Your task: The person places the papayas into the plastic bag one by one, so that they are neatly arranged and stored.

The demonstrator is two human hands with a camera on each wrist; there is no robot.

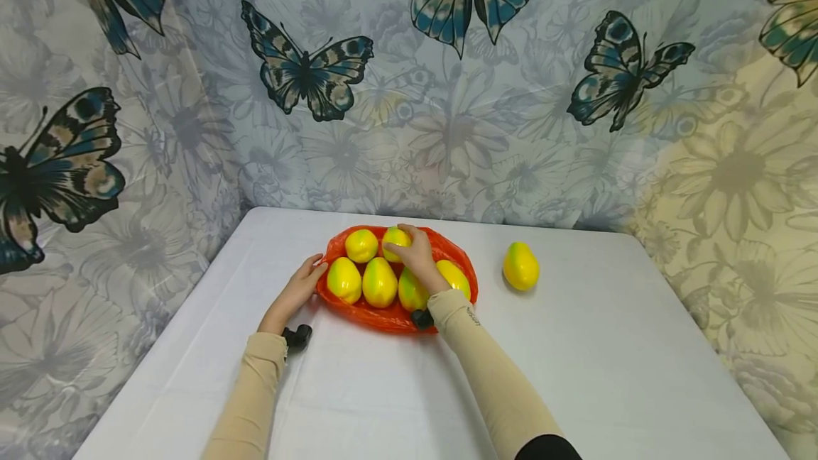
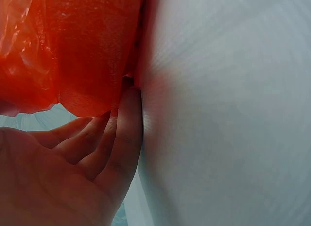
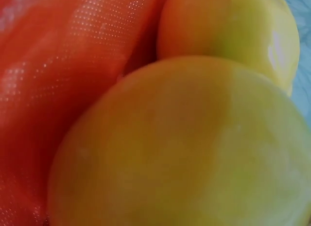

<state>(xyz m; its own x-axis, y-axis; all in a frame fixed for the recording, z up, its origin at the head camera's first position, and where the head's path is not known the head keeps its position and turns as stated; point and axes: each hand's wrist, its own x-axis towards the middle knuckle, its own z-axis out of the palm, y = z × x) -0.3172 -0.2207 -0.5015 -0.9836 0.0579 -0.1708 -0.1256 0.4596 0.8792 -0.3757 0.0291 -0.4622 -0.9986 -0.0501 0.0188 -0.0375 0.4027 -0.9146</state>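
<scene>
A red, thin plastic mesh-like bag (image 1: 371, 316) lies spread open on the table, with several shiny yellow fruits (image 1: 380, 282) streaked with green inside. At the back of the bag my right hand (image 1: 418, 258) grips one yellow fruit (image 1: 396, 236) between thumb and fingers. Against the bag's left side rests my left hand (image 1: 299, 291). In the left wrist view, that hand's fingers (image 2: 127, 133) reach out nearly straight and touch the bag (image 2: 87, 51) low, by the tabletop. A large fruit (image 3: 184, 148) fills the right wrist view, where the right hand is hidden.
One more yellow fruit (image 1: 520, 266) lies alone on the white tabletop (image 1: 575, 368), right of the bag. Behind the table hangs a grey floral wall covering (image 1: 447, 155) with printed butterflies. A small black device (image 1: 297, 338) sits at the left wrist.
</scene>
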